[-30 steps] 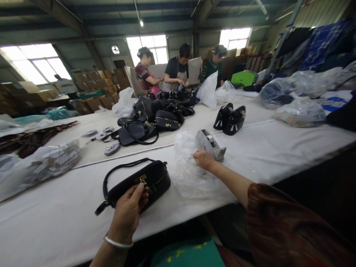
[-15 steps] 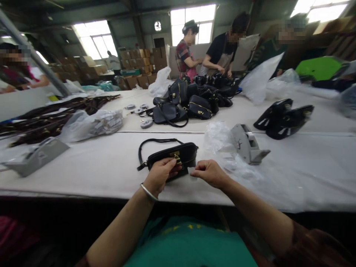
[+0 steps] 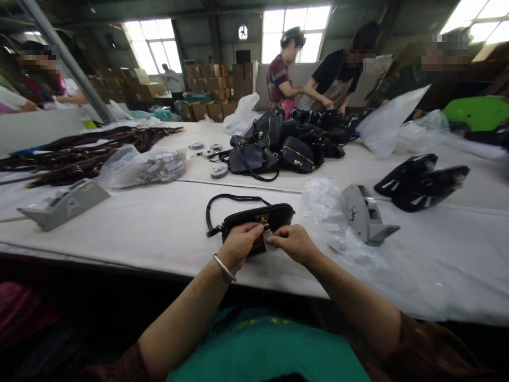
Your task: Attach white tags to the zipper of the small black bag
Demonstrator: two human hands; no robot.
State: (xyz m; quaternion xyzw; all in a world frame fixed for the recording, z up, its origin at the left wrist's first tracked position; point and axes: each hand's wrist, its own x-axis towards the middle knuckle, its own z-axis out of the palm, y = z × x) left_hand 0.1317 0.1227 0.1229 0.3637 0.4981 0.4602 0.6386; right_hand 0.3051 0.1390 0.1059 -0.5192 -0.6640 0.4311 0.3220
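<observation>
A small black handbag [image 3: 280,213] stands on the table in front of me, its strap [image 3: 234,197] looped behind it. My left hand [image 3: 239,245] is closed on the gold padlock [image 3: 265,225] hanging at the bag's front, thumb on top. Between the thumb and finger of my right hand [image 3: 296,244] is a small whitish, see-through piece of film [image 3: 269,243]. The film is at the padlock's lower part; whether it sticks there I cannot tell. Both hands cover much of the bag's front.
Grey tape dispensers stand right [image 3: 361,212] and left [image 3: 73,204]. Clear plastic bags [image 3: 324,204] lie beside the right one. Black handbags [image 3: 248,159] are heaped farther back, brown straps [image 3: 131,142] at the left. Several people work across the table [image 3: 159,212].
My right hand has moved left, bringing the film from beside the bag up to the padlock. My left hand keeps its hold. The whole view has shifted slightly.
</observation>
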